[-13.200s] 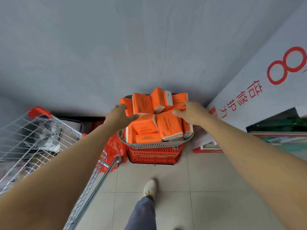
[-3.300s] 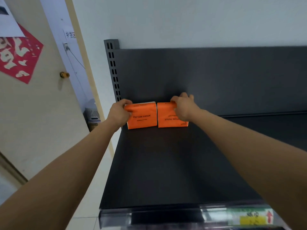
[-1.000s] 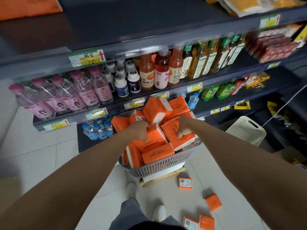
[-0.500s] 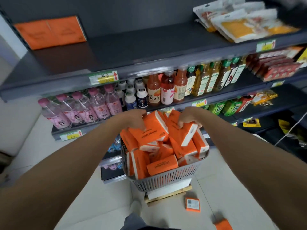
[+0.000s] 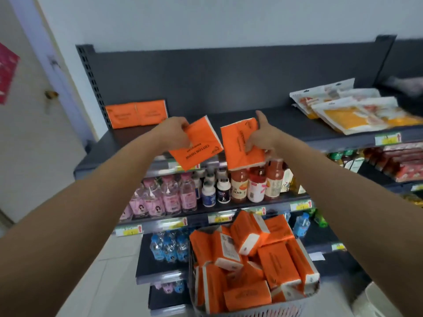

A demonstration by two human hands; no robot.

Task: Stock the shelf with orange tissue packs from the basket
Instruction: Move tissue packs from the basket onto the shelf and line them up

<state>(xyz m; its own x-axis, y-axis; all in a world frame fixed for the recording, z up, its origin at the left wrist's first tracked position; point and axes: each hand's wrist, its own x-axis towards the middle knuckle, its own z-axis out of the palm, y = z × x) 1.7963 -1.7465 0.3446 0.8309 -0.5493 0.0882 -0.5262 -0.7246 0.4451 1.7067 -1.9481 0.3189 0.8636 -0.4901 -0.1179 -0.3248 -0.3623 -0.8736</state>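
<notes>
Both hands have risen from the basket since half a second ago, each holding a pack: my left hand pinches the left pack by its top corner, and the fingers of my right hand curl round the right pack. Both packs hang tilted before the shelf lip, and the two stocked packs stand up-left at the back, nearer my left hand. Bare shelf runs right from them to the pouches, so I judge the next slots lie just beside that pair.

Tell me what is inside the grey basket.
The basket is heaped with orange tissue packs, lying at all angles above its rim. Whatever lies under the pile is covered, the basket's floor too.
</notes>
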